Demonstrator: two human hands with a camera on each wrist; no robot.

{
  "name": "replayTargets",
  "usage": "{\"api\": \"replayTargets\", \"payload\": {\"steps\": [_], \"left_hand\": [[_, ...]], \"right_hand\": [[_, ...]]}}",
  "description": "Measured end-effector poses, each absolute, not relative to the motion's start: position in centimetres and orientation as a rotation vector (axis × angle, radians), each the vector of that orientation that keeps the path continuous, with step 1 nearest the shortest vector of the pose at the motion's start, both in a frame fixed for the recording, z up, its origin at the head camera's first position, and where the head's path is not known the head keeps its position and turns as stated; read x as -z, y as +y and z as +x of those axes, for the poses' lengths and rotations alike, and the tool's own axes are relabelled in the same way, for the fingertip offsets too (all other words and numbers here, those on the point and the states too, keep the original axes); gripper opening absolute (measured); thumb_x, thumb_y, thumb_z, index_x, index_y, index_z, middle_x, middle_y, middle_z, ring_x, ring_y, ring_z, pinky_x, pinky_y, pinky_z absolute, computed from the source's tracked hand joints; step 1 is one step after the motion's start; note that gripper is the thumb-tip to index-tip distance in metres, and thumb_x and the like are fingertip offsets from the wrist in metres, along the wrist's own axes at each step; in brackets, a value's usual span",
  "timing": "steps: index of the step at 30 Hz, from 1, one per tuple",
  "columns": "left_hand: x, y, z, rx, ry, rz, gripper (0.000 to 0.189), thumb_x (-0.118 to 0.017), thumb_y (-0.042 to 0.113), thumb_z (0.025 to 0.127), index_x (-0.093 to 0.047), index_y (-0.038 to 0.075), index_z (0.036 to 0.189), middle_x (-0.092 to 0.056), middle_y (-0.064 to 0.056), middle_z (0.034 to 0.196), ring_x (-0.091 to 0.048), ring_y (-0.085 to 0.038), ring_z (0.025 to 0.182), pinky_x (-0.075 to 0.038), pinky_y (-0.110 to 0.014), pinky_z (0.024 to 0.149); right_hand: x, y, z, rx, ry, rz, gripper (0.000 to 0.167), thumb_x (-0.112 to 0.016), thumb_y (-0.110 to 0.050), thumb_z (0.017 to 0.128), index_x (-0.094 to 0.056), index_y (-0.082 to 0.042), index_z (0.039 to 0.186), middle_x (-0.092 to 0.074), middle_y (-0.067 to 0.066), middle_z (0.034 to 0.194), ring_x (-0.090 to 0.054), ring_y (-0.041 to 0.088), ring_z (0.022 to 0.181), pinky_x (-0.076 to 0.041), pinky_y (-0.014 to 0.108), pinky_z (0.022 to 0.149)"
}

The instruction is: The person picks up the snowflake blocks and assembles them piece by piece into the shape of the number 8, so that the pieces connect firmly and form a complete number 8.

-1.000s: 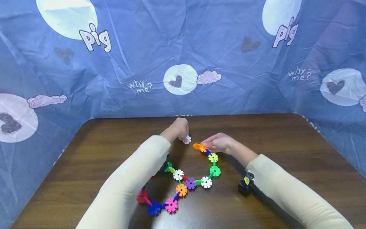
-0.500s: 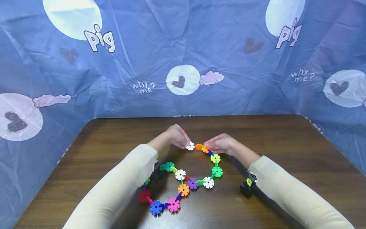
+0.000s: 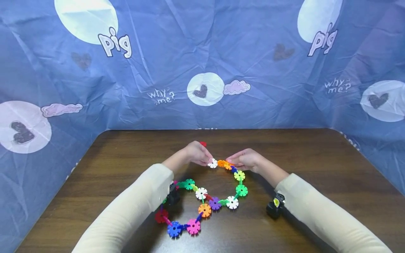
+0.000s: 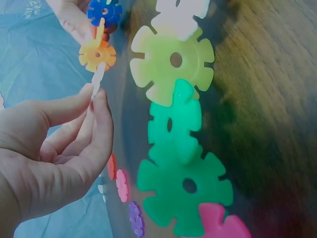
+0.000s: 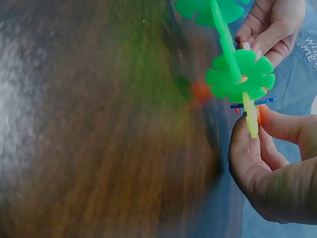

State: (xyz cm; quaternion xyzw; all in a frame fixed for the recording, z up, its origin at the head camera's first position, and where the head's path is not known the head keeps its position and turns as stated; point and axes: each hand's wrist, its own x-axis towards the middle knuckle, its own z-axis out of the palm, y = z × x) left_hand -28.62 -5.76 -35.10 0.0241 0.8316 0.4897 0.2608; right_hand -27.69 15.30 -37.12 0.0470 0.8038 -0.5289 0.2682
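My left hand (image 3: pixel 198 154) pinches a white snowflake disc (image 3: pixel 213 163) between thumb and forefinger. In the left wrist view that disc is edge-on, its far rim right at the slotted edge of an orange snowflake disc (image 4: pixel 97 55). Across from it, my right hand (image 3: pixel 248 160) grips the orange end of the linked chain, raised over the table. Below this grip the chain runs through a blue disc (image 3: pixel 233 169), a yellow disc (image 3: pixel 239 175) and a green disc (image 3: pixel 242 190). In the right wrist view the fingers partly hide the orange piece behind the yellow disc (image 5: pixel 251 116).
The chain continues into a second ring nearer me, with a purple disc (image 3: pixel 215 203), a pink disc (image 3: pixel 193 226) and a blue one. My left sleeve covers part of that ring. Loose discs lie beyond the left hand, including a red disc (image 3: pixel 203 143) and a purple one (image 4: pixel 136 219).
My left hand has come down and right with the white disc, up to the orange end. The right hand has stayed nearly in place. The view has shifted slightly.
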Motion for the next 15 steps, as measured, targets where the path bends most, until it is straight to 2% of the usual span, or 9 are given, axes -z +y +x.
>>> {"api": "replayTargets", "payload": {"steps": [6,10,12,15], "left_hand": [[35.2,-5.3,-28.5,-1.328,2.272,0.048,0.019,-0.068,-0.003,0.084,-0.07,-0.008,0.103,-0.075,-0.015,0.092,-0.062,-0.008,0.064,-0.06,-0.03,0.079],[35.4,-4.8,-28.4,-1.378,2.266,-0.006,0.02,-0.068,-0.002,0.085,-0.07,-0.009,0.103,-0.073,-0.019,0.101,-0.06,-0.007,0.063,-0.06,-0.026,0.074],[35.5,-4.4,-28.2,-1.418,2.253,-0.037,0.02,-0.067,-0.002,0.086,-0.069,-0.01,0.104,-0.072,-0.02,0.105,-0.059,-0.007,0.061,-0.059,-0.023,0.068],[35.6,-4.1,-28.0,-1.456,2.249,-0.086,0.019,-0.066,-0.003,0.086,-0.068,-0.011,0.103,-0.072,-0.02,0.107,-0.056,-0.006,0.058,-0.054,-0.017,0.058]], "right_hand": [[37.2,15.2,-27.6,1.443,2.168,0.118,0.036,-0.064,-0.018,0.092,-0.063,0.002,0.121,-0.07,0.013,0.116,-0.066,0.012,0.089,-0.051,0.041,0.1],[37.4,15.0,-27.5,1.462,2.21,0.13,0.033,-0.063,-0.015,0.093,-0.063,0.004,0.12,-0.069,0.015,0.119,-0.066,0.011,0.088,-0.05,0.043,0.102],[37.5,14.8,-27.5,1.477,2.249,0.152,0.031,-0.064,-0.013,0.092,-0.065,0.004,0.118,-0.07,0.016,0.116,-0.066,0.009,0.085,-0.053,0.04,0.098],[37.7,14.4,-27.3,1.491,2.303,0.198,0.028,-0.065,-0.012,0.091,-0.068,0.003,0.114,-0.072,0.015,0.11,-0.064,0.008,0.078,-0.058,0.029,0.082]]}}
